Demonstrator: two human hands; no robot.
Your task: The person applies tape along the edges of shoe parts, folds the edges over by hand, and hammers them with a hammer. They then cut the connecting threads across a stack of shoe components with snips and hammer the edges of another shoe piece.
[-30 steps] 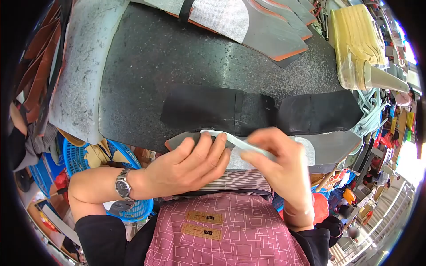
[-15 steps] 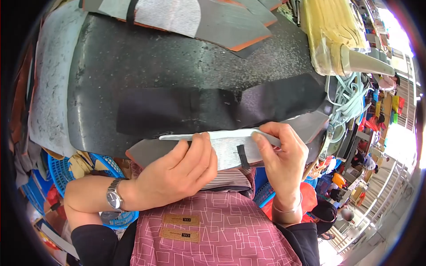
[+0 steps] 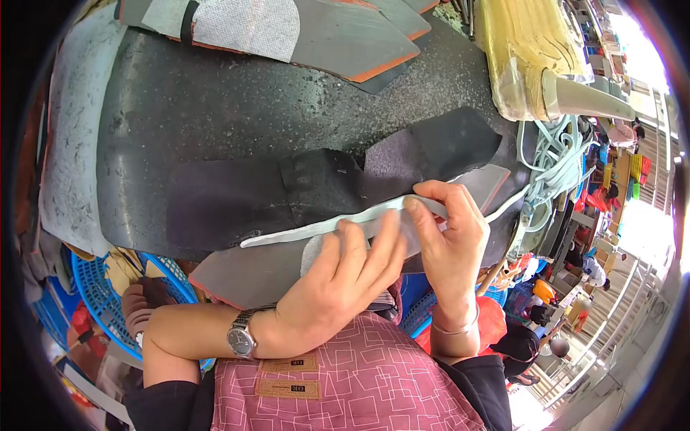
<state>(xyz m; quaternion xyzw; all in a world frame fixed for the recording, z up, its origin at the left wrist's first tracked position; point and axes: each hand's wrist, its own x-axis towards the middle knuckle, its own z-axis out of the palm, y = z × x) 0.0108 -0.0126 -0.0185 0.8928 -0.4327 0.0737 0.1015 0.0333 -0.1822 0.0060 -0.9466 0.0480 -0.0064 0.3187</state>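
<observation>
A pale white-blue strip (image 3: 302, 231) runs along the seam between a black flexible piece (image 3: 223, 201) and a grey panel (image 3: 248, 274) with an orange-red edge. My right hand (image 3: 453, 241) pinches the strip between thumb and index finger near its right part. My left hand (image 3: 338, 280) lies across the panel with fingers stretched and spread, fingertips at the strip; some of those fingers are blurred. Beyond my right hand, the strip leads toward a loose bundle of the same pale strip (image 3: 559, 154). My left hand covers much of the panel's middle.
Stacked grey panels (image 3: 345, 39) with orange edges lie at the back of the black rounded work surface (image 3: 215, 100). At the right back stand a yellowish plastic-wrapped bundle (image 3: 528, 43) and a pale handle (image 3: 593, 99). Blue baskets (image 3: 90, 287) sit below; people are at the right.
My left hand has moved right along the strip, its fingers spreading. The strip, black piece and panel now slant, lower at the left. The black piece's folds have shifted.
</observation>
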